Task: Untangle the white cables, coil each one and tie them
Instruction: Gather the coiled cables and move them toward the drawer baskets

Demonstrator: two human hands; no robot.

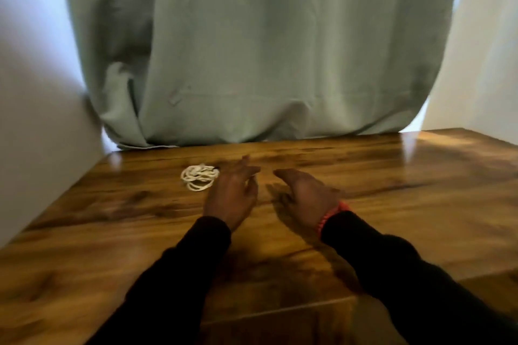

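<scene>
A small bundle of white cables lies in loose loops on the wooden table, towards its far left. My left hand hovers just right of the bundle, fingers relaxed and spread, holding nothing. My right hand floats beside it, a red band at the wrist, fingers loosely extended and empty. Neither hand touches the cables. The view is blurred by motion.
A pale green curtain hangs behind the table's far edge. White walls close in on the left and right. The table's near edge drops off at the lower right.
</scene>
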